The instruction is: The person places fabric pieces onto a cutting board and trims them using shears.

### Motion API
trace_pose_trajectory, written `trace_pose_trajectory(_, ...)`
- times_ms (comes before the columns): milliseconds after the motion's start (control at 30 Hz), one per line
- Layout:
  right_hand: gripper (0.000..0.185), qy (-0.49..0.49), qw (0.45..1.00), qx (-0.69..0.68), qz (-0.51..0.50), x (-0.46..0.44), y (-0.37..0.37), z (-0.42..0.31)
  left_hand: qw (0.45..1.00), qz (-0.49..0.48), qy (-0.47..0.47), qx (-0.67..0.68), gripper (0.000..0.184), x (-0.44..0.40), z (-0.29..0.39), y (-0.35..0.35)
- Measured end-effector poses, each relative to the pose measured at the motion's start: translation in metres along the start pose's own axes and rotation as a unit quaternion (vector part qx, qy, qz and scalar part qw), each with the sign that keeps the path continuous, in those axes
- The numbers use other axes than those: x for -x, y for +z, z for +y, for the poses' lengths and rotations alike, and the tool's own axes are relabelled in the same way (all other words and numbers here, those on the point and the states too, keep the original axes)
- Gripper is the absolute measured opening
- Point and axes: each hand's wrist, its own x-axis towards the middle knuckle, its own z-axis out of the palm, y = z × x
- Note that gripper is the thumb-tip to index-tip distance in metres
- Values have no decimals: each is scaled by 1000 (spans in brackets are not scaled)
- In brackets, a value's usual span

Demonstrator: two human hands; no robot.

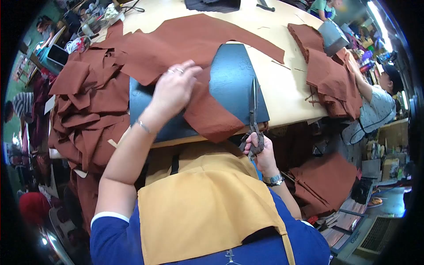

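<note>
My left hand (176, 88) is over a reddish-brown piece of cloth (214, 115), its bent fingers closed on the cloth's upper part; the thumb is hidden. This piece lies across a dark blue board (234, 66) and reaches the table's front edge. More brown cloth (190, 37) spreads just beyond my left hand. In my right hand (263, 154), at the table's edge, is a pair of scissors (253, 110) gripped by the dark handles. Their blades point away from me over the board's right side and look nearly closed.
A heap of brown cloth pieces (90, 101) covers the table's left side. Another stack (329, 81) lies at the right edge, beside a co-worker (380, 95). A grey metal block (332, 37) stands behind it. Below right is more folded cloth (324, 181). I wear a yellow apron (203, 212).
</note>
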Motion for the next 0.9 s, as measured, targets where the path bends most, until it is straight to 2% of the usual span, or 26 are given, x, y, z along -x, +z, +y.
trace_pose_trajectory(33,29,0,1000,-7,-7,0,-1,1,997,20,-14,-69,38,0,-23,11)
trace_pose_trajectory(67,28,0,1000,-13,-12,0,-2,1,984,-65,-150,-75,46,1,-32,16)
trace_pose_trajectory(100,28,0,1000,-19,-16,0,-4,1,970,-133,-200,-47,56,4,-49,22)
trace_pose_trajectory(167,27,6,1000,-15,-21,-1,-5,0,964,-142,-180,-133,64,4,-70,29)
trace_pose_trajectory(233,27,11,1000,-12,-22,1,-5,-1,965,-150,-177,-119,73,-6,-86,19)
trace_pose_trajectory(300,28,12,1000,-5,-26,0,-5,-3,968,-151,-119,-159,83,-16,-124,11)
trace_pose_trajectory(367,28,12,999,-3,-30,-1,-7,-1,963,-157,-104,-192,85,-24,-169,-5)
trace_pose_trajectory(433,29,8,999,2,-37,-2,-10,1,944,-138,-162,-250,87,-25,-207,-17)
trace_pose_trajectory(533,29,5,999,24,-45,-3,-12,0,953,-66,-142,-260,80,-16,-215,-24)
trace_pose_trajectory(633,31,5,998,35,-49,-4,-12,-1,972,0,-93,-215,66,0,-192,-17)
trace_pose_trajectory(700,30,2,997,44,-57,-6,-15,-2,985,-1,-57,-161,66,15,-143,-14)
trace_pose_trajectory(767,30,13,996,54,-65,-4,-19,-6,994,-45,18,-99,66,35,-90,-14)
trace_pose_trajectory(900,29,50,990,77,-107,1,-29,-20,989,-138,60,7,64,65,-29,-11)
